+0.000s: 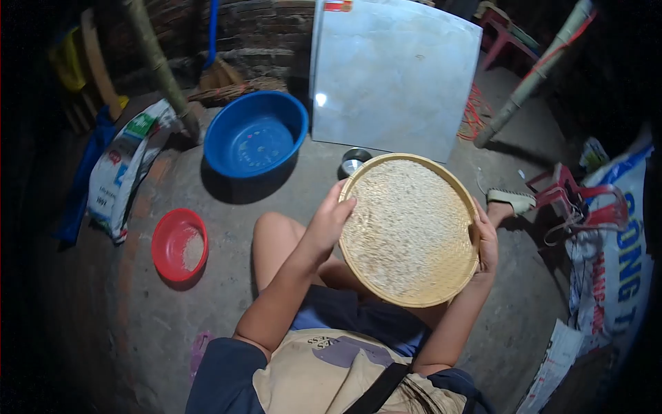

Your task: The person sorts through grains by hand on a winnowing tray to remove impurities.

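A round woven tray [455, 272] is held up over my lap, with pale grains [403, 221] spread across most of it. Bare weave shows at its lower right side. My left hand [333, 219] grips the left rim, its thumb over the edge. On the right rim, my right hand [487, 241] is wrapped round the edge, fingers partly hidden behind the tray. Just behind the tray, a small metal bowl [355, 161] stands on the floor.
A red bowl [165, 238] with some grains sits at left. Behind it are a blue basin [234, 148] and a printed sack [114, 183]. A large panel [393, 76] leans at the back. Red stools [586, 203] and a slipper [512, 200] lie at right.
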The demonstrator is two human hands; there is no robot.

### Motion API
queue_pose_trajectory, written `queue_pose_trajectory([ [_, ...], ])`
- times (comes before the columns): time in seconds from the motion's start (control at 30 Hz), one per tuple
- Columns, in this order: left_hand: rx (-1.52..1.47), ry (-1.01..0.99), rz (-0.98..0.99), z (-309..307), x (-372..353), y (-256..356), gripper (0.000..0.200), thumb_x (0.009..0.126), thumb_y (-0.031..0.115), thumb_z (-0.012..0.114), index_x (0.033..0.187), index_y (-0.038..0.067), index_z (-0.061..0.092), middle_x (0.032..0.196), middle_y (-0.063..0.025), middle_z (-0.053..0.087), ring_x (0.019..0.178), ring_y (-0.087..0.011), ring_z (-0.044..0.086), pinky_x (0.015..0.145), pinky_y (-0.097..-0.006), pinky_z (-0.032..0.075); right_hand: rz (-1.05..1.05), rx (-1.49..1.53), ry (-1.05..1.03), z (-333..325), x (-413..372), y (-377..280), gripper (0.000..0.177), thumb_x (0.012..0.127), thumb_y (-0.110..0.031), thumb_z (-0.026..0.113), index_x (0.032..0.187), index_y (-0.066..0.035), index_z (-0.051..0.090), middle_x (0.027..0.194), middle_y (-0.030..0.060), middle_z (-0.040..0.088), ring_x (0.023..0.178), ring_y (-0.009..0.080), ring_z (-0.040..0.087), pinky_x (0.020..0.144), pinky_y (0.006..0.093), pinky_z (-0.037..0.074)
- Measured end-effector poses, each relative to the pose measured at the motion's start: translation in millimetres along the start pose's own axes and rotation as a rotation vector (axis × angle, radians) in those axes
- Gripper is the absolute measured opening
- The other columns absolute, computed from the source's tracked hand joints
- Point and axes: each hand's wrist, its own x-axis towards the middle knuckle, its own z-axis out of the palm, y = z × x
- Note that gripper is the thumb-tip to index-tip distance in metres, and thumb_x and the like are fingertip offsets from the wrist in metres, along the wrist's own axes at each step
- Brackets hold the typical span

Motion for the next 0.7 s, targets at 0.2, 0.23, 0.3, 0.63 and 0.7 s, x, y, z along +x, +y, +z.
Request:
queue_pose_trajectory([
  [0.2,-0.008,-0.11,-0.069,-33,6,32,0.037,0.088,0.011,0.042,0.123,0.0,0.042,0.109,-0.0102,0.054,0.099,-0.016,0.054,0.086,-0.0291,0.043,-0.105,-0.014,0.069,51,-29,4,0.042,0.087,-0.007,0.046,0.127,0.003,0.039,0.114,0.0138,0.054,0.1,0.0182,0.054,0.087,0.0279,0.043],
  [0.23,-0.056,-0.089,-0.064,-45,6,35,0.039,0.086,0.009,0.041,0.125,-0.001,0.04,0.112,-0.0119,0.053,0.099,-0.0179,0.054,0.085,-0.0299,0.045,-0.089,-0.066,0.114,52,-27,21,0.042,0.088,-0.007,0.046,0.128,0.003,0.039,0.113,0.0137,0.054,0.099,0.0166,0.054,0.087,0.027,0.042],
  [0.3,-0.068,-0.114,-0.077,-46,-5,41,0.043,0.086,0.012,0.042,0.127,-0.001,0.037,0.114,-0.0126,0.052,0.1,-0.0183,0.054,0.086,-0.03,0.044,-0.068,0.067,0.097,63,-34,19,0.042,0.089,-0.006,0.044,0.129,0.003,0.036,0.113,0.0144,0.054,0.099,0.0157,0.054,0.085,0.0264,0.043],
  [0.63,0.021,-0.417,-0.159,71,-30,54,0.039,0.082,0.007,0.043,0.121,0.001,0.042,0.101,-0.0104,0.054,0.09,-0.0153,0.054,0.078,-0.0271,0.045,-0.284,0.115,0.177,-18,-119,-89,0.038,0.092,-0.014,0.036,0.126,0.003,0.039,0.12,0.018,0.05,0.107,0.023,0.052,0.091,0.0326,0.043],
  [0.7,0.02,-0.488,-0.153,83,-26,61,0.034,0.08,0.006,0.042,0.113,-0.002,0.044,0.096,-0.0115,0.054,0.085,-0.0167,0.056,0.077,-0.0287,0.047,-0.309,0.224,0.14,-22,-147,-109,0.037,0.092,-0.017,0.036,0.123,0.003,0.042,0.12,0.0186,0.05,0.108,0.0249,0.052,0.091,0.0339,0.043],
])
